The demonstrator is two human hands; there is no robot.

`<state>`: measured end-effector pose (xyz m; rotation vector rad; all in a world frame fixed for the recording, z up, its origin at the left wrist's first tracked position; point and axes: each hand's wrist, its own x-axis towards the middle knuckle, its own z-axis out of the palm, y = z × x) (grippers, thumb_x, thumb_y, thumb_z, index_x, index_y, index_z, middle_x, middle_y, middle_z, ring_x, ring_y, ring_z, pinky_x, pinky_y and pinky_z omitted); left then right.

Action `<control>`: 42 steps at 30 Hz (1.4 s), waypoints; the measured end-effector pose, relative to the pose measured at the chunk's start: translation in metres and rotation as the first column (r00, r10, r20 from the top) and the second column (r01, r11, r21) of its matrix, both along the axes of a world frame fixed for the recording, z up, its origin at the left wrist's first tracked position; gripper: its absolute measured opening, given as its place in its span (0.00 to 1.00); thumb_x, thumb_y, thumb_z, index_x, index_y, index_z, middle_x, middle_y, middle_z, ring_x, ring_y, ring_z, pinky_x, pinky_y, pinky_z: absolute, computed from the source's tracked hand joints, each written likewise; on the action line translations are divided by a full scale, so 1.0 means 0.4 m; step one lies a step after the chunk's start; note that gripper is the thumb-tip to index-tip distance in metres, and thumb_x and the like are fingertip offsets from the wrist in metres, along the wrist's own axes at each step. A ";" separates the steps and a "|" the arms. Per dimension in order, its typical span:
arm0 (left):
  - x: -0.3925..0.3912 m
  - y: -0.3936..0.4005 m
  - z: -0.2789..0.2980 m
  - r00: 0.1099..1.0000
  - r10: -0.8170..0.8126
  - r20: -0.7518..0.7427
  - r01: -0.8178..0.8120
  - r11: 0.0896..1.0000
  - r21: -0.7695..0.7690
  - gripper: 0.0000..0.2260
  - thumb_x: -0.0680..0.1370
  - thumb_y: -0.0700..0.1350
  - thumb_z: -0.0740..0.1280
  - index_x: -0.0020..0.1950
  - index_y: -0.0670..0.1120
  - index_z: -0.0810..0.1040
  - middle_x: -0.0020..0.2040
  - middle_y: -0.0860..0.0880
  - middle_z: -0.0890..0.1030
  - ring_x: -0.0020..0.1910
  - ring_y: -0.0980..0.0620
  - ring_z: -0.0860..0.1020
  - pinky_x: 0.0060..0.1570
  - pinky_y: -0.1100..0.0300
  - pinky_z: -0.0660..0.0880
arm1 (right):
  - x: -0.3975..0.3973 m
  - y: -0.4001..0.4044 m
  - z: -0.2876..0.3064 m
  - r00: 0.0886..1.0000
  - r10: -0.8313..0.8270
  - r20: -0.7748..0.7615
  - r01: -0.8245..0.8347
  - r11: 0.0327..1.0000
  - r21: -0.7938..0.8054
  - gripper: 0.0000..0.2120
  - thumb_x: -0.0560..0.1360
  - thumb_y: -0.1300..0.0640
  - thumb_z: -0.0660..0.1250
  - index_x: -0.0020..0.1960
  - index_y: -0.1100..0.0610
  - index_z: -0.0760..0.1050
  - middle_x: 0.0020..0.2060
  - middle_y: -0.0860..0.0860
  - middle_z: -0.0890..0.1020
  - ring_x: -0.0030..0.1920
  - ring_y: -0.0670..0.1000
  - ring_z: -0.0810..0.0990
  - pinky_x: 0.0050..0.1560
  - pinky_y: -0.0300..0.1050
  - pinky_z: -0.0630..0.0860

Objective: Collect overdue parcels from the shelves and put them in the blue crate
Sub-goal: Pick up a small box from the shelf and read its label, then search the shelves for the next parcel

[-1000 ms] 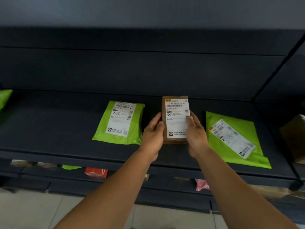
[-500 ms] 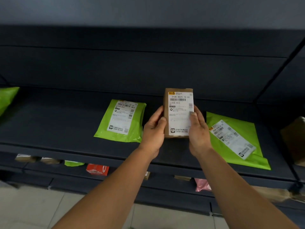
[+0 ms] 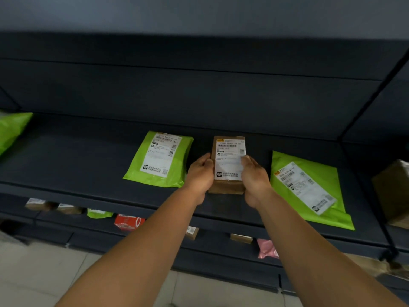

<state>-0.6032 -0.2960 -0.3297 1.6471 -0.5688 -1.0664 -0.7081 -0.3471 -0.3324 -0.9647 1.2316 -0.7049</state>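
A small brown cardboard parcel (image 3: 228, 161) with a white label lies on the dark shelf (image 3: 73, 165), label up. My left hand (image 3: 200, 173) grips its left side and my right hand (image 3: 254, 178) grips its right side, thumb on the label. A green mailer (image 3: 160, 159) with a label lies flat just left of my hands. Another green mailer (image 3: 307, 188) lies at an angle to the right. The blue crate is not in view.
A third green mailer (image 3: 12, 129) shows at the far left and a brown box (image 3: 394, 191) at the far right of the shelf. On the lower shelf sit small brown boxes (image 3: 53, 206), a red pack (image 3: 128, 221) and a pink mailer (image 3: 266, 249). Tiled floor lies below.
The brown parcel was raised and tilted up toward me half a second ago. It is now lowered back flat onto the shelf, both hands still on it.
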 end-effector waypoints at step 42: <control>-0.373 0.026 0.075 0.968 -0.238 0.074 0.242 0.969 -0.046 0.21 0.83 0.50 0.56 0.76 0.53 0.61 0.71 0.50 0.70 0.59 0.56 0.71 0.50 0.67 0.68 | -0.391 0.038 0.055 0.940 -0.280 -0.197 0.236 0.947 -0.219 0.25 0.82 0.53 0.58 0.78 0.50 0.57 0.74 0.51 0.66 0.71 0.55 0.68 0.65 0.47 0.68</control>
